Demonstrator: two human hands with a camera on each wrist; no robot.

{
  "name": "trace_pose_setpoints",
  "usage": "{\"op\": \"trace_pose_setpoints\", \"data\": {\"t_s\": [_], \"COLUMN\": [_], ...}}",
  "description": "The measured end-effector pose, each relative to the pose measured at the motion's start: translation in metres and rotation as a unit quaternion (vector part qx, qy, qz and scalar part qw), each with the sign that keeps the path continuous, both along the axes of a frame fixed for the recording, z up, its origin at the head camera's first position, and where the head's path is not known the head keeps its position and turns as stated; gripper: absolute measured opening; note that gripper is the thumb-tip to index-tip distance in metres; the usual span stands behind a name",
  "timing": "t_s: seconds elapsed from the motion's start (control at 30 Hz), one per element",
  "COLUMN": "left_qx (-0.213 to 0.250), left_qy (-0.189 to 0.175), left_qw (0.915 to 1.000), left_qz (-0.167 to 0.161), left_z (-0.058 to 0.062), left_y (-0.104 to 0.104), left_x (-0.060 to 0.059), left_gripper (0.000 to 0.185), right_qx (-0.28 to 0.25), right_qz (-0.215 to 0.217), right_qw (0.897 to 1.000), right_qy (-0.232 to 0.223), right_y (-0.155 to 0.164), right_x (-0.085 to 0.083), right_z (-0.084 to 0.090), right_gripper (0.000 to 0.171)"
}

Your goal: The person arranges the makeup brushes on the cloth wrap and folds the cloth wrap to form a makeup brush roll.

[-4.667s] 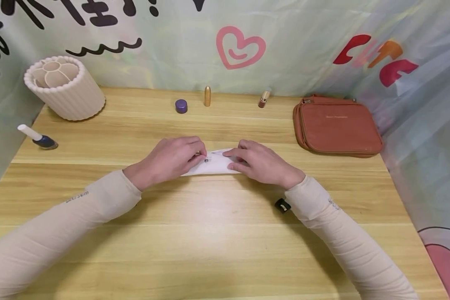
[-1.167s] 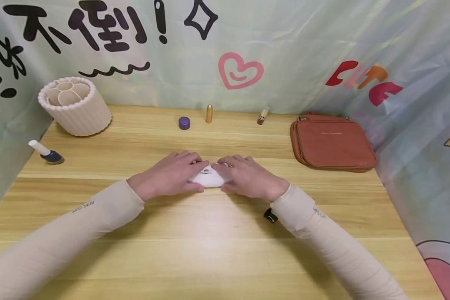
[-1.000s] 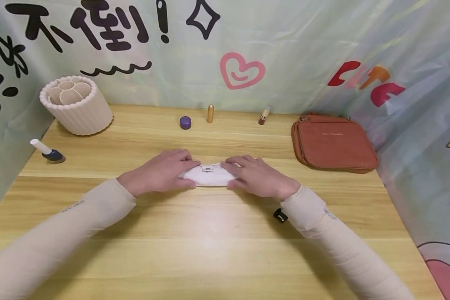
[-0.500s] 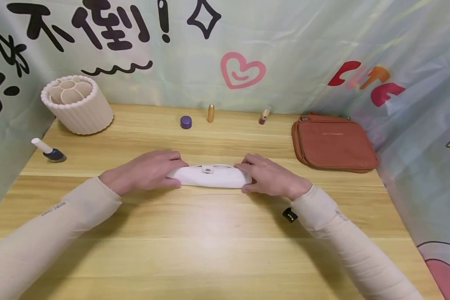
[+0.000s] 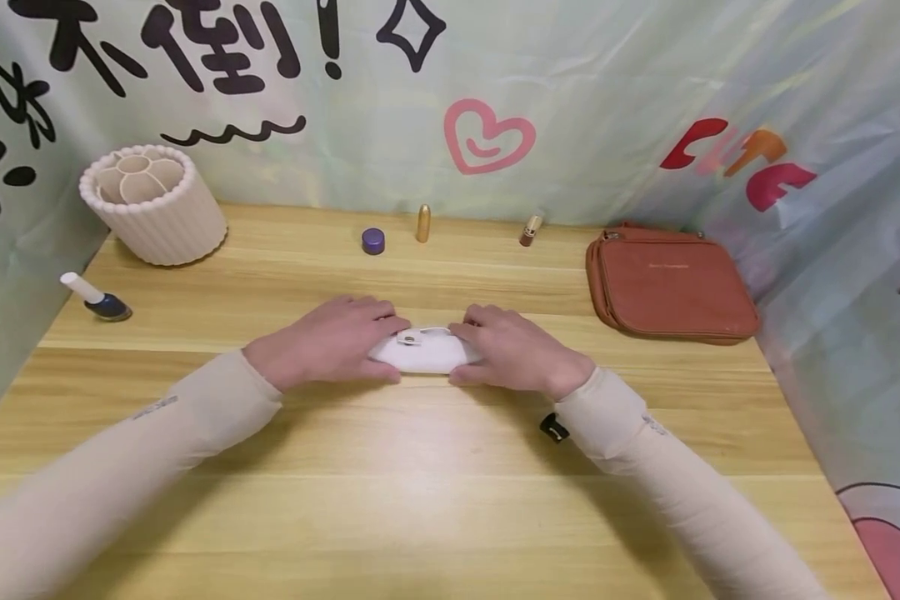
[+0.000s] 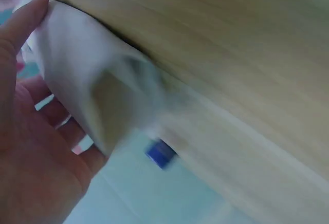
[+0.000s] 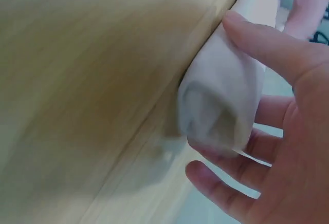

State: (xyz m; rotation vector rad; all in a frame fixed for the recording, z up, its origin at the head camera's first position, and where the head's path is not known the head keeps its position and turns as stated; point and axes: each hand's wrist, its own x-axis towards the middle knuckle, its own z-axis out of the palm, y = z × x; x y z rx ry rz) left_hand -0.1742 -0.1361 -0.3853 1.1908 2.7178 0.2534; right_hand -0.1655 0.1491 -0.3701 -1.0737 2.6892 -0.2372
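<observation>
On the table, a white rolled-up pouch (image 5: 425, 356) lies between my two hands, a small tab with a metal snap (image 5: 408, 338) on its upper side. My left hand (image 5: 330, 342) grips its left part, thumb along the near side and fingers behind. From the right, my right hand (image 5: 513, 350) holds it the same way. The left wrist view shows the hollow, folded end of the pouch (image 6: 77, 44), blurred, with fingers under it. In the right wrist view, the thumb presses on the pouch (image 7: 221, 75) and the other open end shows.
Along the back stand a purple cap (image 5: 373, 242), a gold tube (image 5: 423, 225) and a small gold-and-brown tube (image 5: 530, 231). A brown zipped case (image 5: 675, 287) lies at right. At left are a ribbed cream holder (image 5: 165, 217) and a dark blue nail polish bottle (image 5: 107, 305).
Earlier my left fingers pinched near the snap. Half a second ago both hands were out at the pouch's ends; now they have slid inward, closer together, still holding it.
</observation>
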Motion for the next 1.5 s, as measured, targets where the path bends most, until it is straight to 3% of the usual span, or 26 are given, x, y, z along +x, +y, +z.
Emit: {"op": "trace_pose_setpoints", "data": {"t_s": [0.07, 0.17, 0.27, 0.37, 0.47, 0.6, 0.73, 0.9, 1.07, 1.17, 1.3, 1.43, 1.5], "left_qx": [-0.006, -0.006, 0.002, 0.019, 0.02, 0.016, 0.04, 0.063, 0.092, 0.109, 0.121, 0.117, 0.114], "left_qy": [0.006, 0.044, 0.079, 0.079, 0.049, -0.01, -0.083, -0.156, -0.234, -0.239, -0.218, -0.203, -0.218], "left_qw": [1.0, 0.9989, 0.9967, 0.9966, 0.9986, 0.9996, 0.9951, 0.9842, 0.9646, 0.9605, 0.9646, 0.9694, 0.9668], "left_qz": [-0.005, -0.016, -0.019, -0.013, 0.002, 0.023, 0.037, 0.055, 0.079, 0.091, 0.085, 0.075, 0.071], "left_z": [0.001, -0.001, -0.005, -0.008, -0.007, -0.006, -0.007, -0.005, 0.0, -0.002, -0.008, -0.012, -0.012], "left_y": [0.014, 0.029, 0.035, 0.033, 0.028, 0.011, -0.016, -0.033, -0.037, -0.038, -0.036, -0.036, -0.04], "left_x": [0.0, 0.0, -0.001, -0.001, -0.003, -0.009, -0.017, -0.019, -0.022, -0.025, -0.027, -0.026, -0.025], "left_gripper": [0.071, 0.058, 0.043, 0.037, 0.041, 0.041, 0.033, 0.032, 0.038, 0.031, 0.017, 0.021, 0.022], "right_qx": [-0.008, -0.014, -0.021, -0.037, -0.043, -0.028, -0.04, -0.09, -0.125, -0.138, -0.14, -0.134, -0.137], "right_qz": [0.012, 0.027, 0.034, 0.041, 0.037, 0.0, -0.036, -0.081, -0.085, -0.077, -0.08, -0.099, -0.106], "right_qw": [1.0, 0.999, 0.996, 0.995, 0.997, 1.0, 0.994, 0.975, 0.968, 0.97, 0.97, 0.966, 0.964], "right_qy": [0.01, 0.043, 0.079, 0.086, 0.061, -0.011, -0.095, -0.186, -0.2, -0.184, -0.185, -0.198, -0.204], "right_y": [-0.011, -0.024, -0.028, -0.024, -0.016, 0.004, 0.027, 0.048, 0.051, 0.047, 0.043, 0.042, 0.044], "right_x": [-0.001, -0.003, -0.004, -0.006, -0.007, -0.009, -0.015, -0.023, -0.024, -0.024, -0.024, -0.025, -0.026], "right_z": [-0.002, -0.006, -0.01, -0.012, -0.01, -0.005, -0.003, -0.006, -0.011, -0.013, -0.017, -0.017, -0.018], "right_gripper": [0.058, 0.045, 0.033, 0.028, 0.028, 0.039, 0.046, 0.038, 0.027, 0.024, 0.02, 0.018, 0.019]}}
